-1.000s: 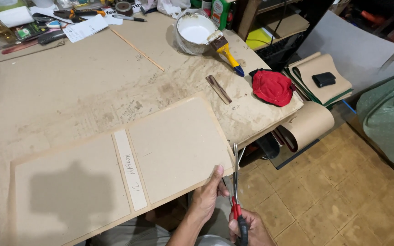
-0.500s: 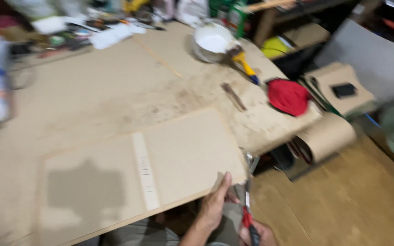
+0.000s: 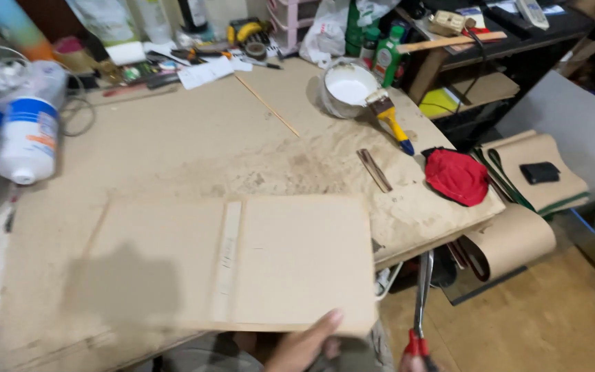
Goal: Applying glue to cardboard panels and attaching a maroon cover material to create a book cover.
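**Board held at the counter's near edge, scissors beside it**

We see the flat brown board (image 3: 242,265), two panels joined by a pale centre strip, lying on the counter (image 3: 194,148) with its near right corner sticking out past the edge. Our left hand (image 3: 304,344) pinches that corner, thumb on top, fingers hidden below. Our right hand (image 3: 414,359) is mostly cut off by the frame; its grip is wrapped round the red handles of the scissors (image 3: 421,300), blades upright and pressed together just right of the board, apart from it.

We judge the step as lining up a trim of the board's right edge. The next move would call for opening the blades and bringing them to the edge while the left hand keeps the board steady.

Further out: a red cloth (image 3: 457,176), a yellow-handled brush (image 3: 388,117) leaning on a bowl of white paste (image 3: 349,89), and a white jar (image 3: 29,138) lying at far left.
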